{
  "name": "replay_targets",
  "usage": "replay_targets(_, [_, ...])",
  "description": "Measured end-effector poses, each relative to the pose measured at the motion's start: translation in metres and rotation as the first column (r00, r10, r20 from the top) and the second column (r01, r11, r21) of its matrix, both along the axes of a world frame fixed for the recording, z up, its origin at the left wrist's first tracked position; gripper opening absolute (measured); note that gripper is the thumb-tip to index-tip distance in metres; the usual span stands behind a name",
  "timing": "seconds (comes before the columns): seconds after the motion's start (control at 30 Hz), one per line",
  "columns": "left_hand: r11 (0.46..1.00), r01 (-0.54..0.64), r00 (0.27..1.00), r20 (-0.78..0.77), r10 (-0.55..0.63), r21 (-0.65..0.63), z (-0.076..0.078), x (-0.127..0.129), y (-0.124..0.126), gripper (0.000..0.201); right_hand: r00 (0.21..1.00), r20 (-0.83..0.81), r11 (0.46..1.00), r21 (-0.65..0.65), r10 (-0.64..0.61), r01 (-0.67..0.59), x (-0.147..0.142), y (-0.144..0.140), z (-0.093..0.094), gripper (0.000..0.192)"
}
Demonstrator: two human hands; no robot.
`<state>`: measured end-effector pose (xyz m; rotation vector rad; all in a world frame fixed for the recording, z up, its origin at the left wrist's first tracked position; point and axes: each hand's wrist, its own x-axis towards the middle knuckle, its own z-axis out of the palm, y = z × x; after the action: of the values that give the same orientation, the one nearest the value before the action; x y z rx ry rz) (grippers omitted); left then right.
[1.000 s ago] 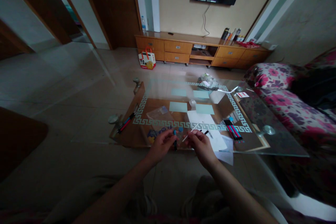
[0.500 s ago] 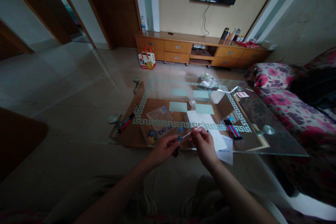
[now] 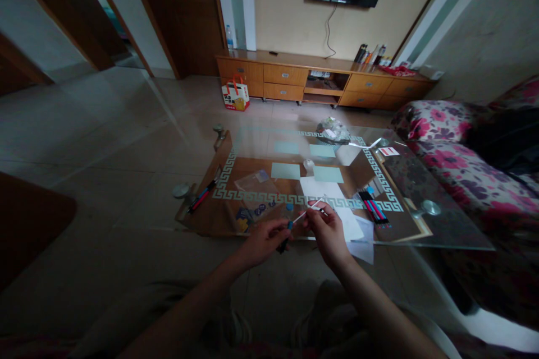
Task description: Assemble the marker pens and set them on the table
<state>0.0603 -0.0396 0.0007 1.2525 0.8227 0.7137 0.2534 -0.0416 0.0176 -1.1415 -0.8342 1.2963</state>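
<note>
Over the near edge of the glass table (image 3: 311,242), my left hand (image 3: 263,242) is closed around a dark pen barrel with a blue end (image 3: 290,225). Its blue end points up and to the right. My right hand (image 3: 327,231) pinches a thin white stick, which looks like a pen refill (image 3: 300,217). The refill's lower left end is close by the blue end of the barrel; whether they touch I cannot tell. To the right of my right hand lie several pens (image 3: 373,208) in black, pink and blue. More pens (image 3: 202,196) lie at the table's left side.
White paper sheets (image 3: 350,224) lie beneath and beside my right hand. A clear plastic packet (image 3: 256,185) is left of centre. Toward the far side sits a crumpled plastic bag (image 3: 332,130). A floral sofa (image 3: 475,162) borders the table on the right.
My left hand has tilted the barrel slightly, bringing its blue end rightward, nearer the refill's lower end. My right hand has barely moved and keeps its pinch.
</note>
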Motion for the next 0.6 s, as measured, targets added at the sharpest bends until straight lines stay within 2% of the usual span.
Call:
replay_targets(0.3, [0.999, 0.003, 0.998, -0.056, -0.001, 0.037, -0.0019, -0.0002, 0.0002, 0.034, 0.999, 0.02, 0.999, 0.017, 0.031, -0.031, -0.0005, -0.0012, 0.0015, 0.023])
replay_targets(0.43, [0.999, -0.001, 0.998, -0.065, 0.004, 0.049, -0.0013, 0.0006, -0.0004, 0.037, 0.993, 0.102, 0.998, 0.027, 0.061, -0.064, -0.0004, -0.002, 0.0005, 0.024])
replay_targets(0.6, [0.997, 0.051, 0.995, -0.091, -0.045, 0.062, 0.0003, 0.0, -0.0008, 0.036, 0.967, 0.238, 0.993, 0.06, 0.085, -0.102, 0.001, -0.0019, 0.0002, 0.028])
